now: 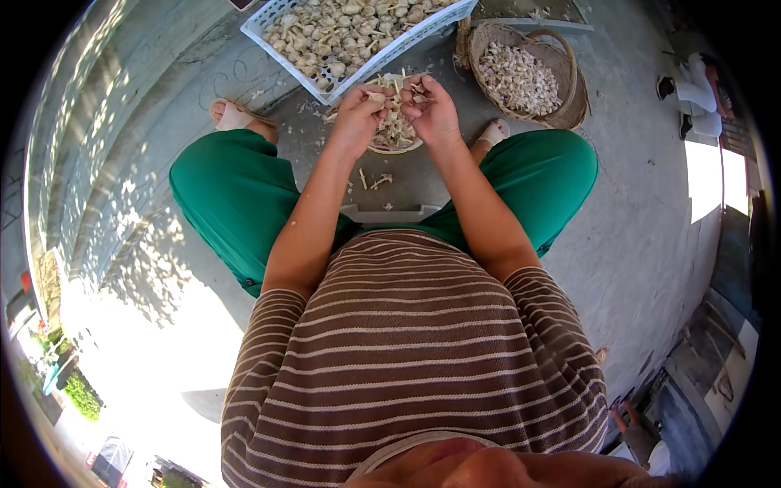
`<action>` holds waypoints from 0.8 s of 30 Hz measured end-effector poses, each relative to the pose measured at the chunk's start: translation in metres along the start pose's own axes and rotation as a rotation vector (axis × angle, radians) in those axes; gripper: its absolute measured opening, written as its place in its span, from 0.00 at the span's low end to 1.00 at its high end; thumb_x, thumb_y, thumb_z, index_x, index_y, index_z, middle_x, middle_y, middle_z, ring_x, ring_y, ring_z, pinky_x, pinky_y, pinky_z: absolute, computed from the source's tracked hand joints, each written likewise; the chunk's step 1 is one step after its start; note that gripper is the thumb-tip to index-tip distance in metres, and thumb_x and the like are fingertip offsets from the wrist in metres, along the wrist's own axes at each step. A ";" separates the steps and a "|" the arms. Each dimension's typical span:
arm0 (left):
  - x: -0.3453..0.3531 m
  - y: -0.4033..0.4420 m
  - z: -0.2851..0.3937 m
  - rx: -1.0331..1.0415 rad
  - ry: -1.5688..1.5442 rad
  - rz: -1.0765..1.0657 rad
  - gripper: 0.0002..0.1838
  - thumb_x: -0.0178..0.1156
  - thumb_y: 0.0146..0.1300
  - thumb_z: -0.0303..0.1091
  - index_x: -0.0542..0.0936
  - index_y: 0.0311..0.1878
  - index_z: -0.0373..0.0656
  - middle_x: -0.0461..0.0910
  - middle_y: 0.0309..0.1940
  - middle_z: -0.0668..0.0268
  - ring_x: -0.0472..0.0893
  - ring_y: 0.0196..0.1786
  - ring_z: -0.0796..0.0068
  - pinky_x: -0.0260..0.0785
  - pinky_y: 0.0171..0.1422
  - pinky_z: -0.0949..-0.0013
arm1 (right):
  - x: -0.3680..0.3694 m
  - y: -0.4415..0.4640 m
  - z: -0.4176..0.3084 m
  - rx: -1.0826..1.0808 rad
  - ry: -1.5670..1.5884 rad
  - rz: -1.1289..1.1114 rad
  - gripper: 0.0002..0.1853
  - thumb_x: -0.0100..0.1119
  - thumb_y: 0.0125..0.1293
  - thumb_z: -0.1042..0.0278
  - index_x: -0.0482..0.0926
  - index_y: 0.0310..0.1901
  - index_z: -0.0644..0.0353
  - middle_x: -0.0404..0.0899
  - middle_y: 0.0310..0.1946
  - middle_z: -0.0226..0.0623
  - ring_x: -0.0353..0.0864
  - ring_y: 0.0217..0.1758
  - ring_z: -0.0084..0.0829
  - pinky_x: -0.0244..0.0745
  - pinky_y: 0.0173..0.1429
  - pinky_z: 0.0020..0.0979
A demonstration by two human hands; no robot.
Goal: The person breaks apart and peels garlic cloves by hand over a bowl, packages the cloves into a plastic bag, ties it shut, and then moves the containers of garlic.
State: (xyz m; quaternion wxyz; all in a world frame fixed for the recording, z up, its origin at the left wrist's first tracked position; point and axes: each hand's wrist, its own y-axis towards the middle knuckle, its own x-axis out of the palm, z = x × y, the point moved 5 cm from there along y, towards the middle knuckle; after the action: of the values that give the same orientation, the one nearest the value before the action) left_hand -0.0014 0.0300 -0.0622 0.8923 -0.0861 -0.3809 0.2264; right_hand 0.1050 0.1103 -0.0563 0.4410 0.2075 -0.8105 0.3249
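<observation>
Both of my hands meet over a round bowl [396, 150] filled with garlic stems and papery skins [395, 130]. My left hand [358, 118] is closed, its thumb and fingers pinching a pale piece of garlic [376, 98]. Opposite it, my right hand [433, 112] curls around garlic cloves [420, 95] that show between its thumb and fingertips. A small gap separates the two hands. How many cloves the right fingers hold is hidden.
A light blue plastic crate [254, 31] of whole garlic bulbs [342, 37] stands ahead. To its right sits a wicker basket [579, 102] holding loose cloves [521, 79]. Dropped stems [376, 180] lie on the concrete floor between my feet. Another person's legs [695, 93] appear at far right.
</observation>
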 end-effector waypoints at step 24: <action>-0.009 -0.001 -0.001 0.085 0.640 0.186 0.15 0.45 0.70 0.42 0.74 0.40 0.39 0.74 0.25 0.68 0.73 0.28 0.76 0.65 0.32 0.72 | 0.015 -0.009 0.018 -0.221 -0.932 -0.327 0.15 0.54 0.66 0.67 0.72 0.53 0.61 0.67 0.20 0.23 0.61 0.18 0.12 0.55 0.20 0.17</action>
State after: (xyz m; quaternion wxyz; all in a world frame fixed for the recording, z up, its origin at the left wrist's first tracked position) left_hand -0.0055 0.0249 -0.0683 0.9450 -0.1500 -0.0620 0.2841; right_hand 0.0925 0.0904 -0.0473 0.0967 0.4067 -0.9077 0.0366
